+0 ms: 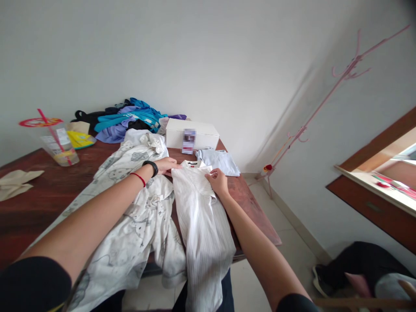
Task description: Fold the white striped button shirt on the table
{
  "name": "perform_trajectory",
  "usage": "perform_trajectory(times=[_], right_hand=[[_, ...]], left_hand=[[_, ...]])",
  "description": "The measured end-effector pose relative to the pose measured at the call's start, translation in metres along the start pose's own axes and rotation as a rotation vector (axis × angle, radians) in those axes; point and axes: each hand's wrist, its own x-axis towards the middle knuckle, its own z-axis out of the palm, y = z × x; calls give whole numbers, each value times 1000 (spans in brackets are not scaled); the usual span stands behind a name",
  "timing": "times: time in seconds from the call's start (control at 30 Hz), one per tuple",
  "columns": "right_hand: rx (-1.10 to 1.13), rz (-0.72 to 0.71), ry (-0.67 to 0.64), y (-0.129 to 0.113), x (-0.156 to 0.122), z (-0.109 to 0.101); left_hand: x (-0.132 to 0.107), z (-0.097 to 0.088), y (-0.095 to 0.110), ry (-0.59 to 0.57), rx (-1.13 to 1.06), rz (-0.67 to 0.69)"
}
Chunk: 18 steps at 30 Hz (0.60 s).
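The left grip [167, 165] and right grip [217, 180] each pinch one shoulder of the white shirt [200, 221]; it overhangs the tabletop [250, 206].

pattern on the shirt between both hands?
Shirt: white with thin lengthwise stripes, best seen in the head view.

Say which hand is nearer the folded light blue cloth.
Right. The right hand is just in front of the folded light blue cloth, at one shoulder of the white striped shirt. The left hand is farther off, to the cloth's left, at the other shoulder.
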Motion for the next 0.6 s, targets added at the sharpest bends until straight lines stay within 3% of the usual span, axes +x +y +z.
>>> perform_trajectory(times=[0.07, 0.3, 0.6], right_hand=[[-10, -2, 9, 0, 0, 0], [89, 47, 51, 2, 3, 1], [74, 93, 53, 9, 5, 1]], left_hand=[[-4, 7, -2, 19, -83, 14], [-25, 43, -10, -74, -295, 4], [-30, 56, -14, -45, -192, -46]])
